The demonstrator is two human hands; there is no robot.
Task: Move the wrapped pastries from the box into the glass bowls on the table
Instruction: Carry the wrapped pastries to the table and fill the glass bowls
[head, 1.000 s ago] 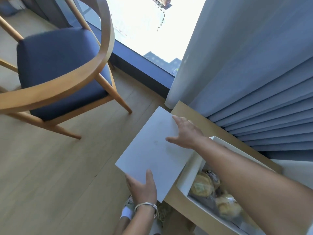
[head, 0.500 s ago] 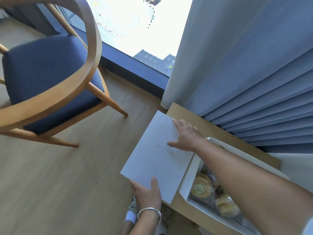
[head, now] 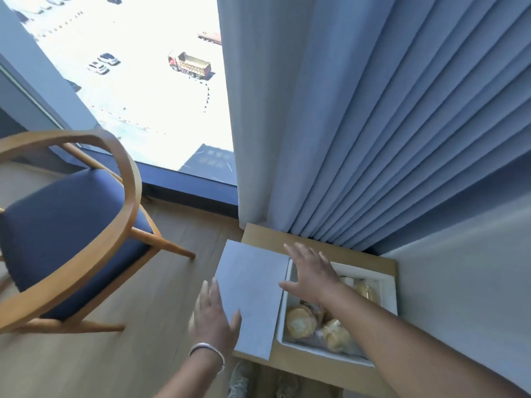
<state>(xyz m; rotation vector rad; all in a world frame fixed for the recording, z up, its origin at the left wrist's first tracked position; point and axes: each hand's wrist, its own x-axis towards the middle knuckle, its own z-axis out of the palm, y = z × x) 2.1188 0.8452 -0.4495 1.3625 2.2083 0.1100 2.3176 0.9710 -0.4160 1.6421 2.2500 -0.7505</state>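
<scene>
Nearest you, your left hand [head: 214, 317] hovers with fingers straight and spread at the near corner of the white lid [head: 250, 297]; whether it touches the lid is hard to tell. That lid lies flat beside the box [head: 388, 285], hanging partly past the edge of the small wooden table [head: 287, 237]. Just beyond, your right hand [head: 311, 272] reaches over the box's far-left corner, fingers straight and apart, holding nothing. By my reading you are at the very start: the box is open, but no pastry has left it and no glass bowl is in view. The wrapped pastries [head: 316, 326] sit in the box's near end, round, golden and soft-looking under clear film. Farther off stand a chair [head: 71, 239] and grey curtain [head: 373, 124].
</scene>
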